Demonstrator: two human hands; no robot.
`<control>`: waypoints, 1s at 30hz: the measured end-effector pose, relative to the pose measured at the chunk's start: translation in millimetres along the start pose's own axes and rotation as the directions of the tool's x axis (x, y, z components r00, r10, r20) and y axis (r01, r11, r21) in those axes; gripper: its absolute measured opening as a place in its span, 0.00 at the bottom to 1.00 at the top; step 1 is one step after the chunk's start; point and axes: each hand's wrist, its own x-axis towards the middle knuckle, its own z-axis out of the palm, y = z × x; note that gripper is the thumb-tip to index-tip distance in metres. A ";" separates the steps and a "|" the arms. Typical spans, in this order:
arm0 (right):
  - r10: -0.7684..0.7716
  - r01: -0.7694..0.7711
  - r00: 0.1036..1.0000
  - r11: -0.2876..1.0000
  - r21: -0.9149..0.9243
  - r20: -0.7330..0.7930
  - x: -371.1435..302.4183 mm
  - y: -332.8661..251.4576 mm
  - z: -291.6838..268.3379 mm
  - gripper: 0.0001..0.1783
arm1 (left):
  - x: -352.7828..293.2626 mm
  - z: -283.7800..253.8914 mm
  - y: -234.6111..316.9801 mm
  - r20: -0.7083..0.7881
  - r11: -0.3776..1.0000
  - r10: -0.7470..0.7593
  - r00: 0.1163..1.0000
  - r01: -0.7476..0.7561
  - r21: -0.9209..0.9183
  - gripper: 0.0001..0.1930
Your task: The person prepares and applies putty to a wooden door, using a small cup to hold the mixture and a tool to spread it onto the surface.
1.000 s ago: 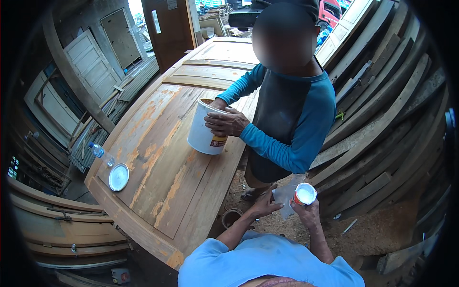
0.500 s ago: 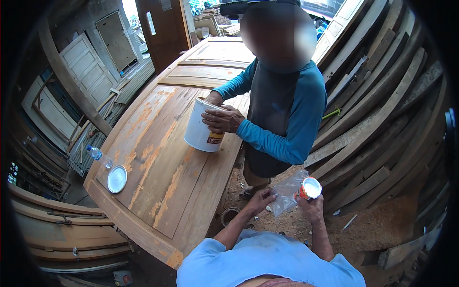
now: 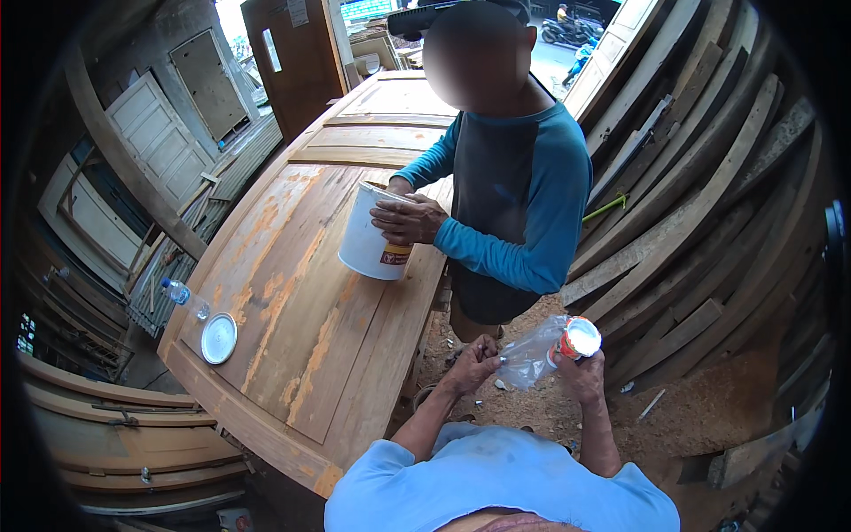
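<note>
My right hand [image 3: 581, 377] is wrapped round a small red-and-white can [image 3: 572, 341] whose top shows white; I cannot tell if that is a lid or its contents. A clear plastic bag [image 3: 530, 353] stretches from beside the can toward my left hand [image 3: 475, 365], whose fingers are pinched on its edge. Across from me a co-worker in a blue-sleeved shirt holds a white bucket [image 3: 368, 235] tilted over the wooden door panel [image 3: 306, 293]. One of the co-worker's hands [image 3: 412, 219] rests on the bucket's side; the other reaches into its mouth, partly hidden.
A round white lid [image 3: 219, 339] and a plastic water bottle [image 3: 183, 298] lie on the panel's left end. Long planks [image 3: 691, 213] lean along the right side. Doors stand stacked at the lower left. Sawdust and scraps cover the floor [image 3: 656, 399].
My left hand has risen slightly and moved away from the co-worker's leg, drawing the bag with it. The can has shifted a little to the right. The co-worker leans slightly further left.
</note>
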 end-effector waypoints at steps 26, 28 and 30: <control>0.002 0.001 0.999 0.996 0.084 -0.035 -10.7 -5.7 -19.8 0.28 | 16.6 10.6 28.2 -0.201 0.996 0.045 0.979 -0.030 0.079 0.10; 0.023 -0.022 1.000 0.998 0.063 -0.018 -10.3 -1.5 -19.6 0.27 | 15.1 19.3 28.6 -0.179 0.994 0.070 0.981 -0.053 0.097 0.09; 0.038 -0.039 0.999 0.997 0.068 0.005 -11.9 0.8 -19.0 0.27 | 13.4 25.0 27.1 -0.153 0.988 0.071 0.986 -0.048 0.147 0.08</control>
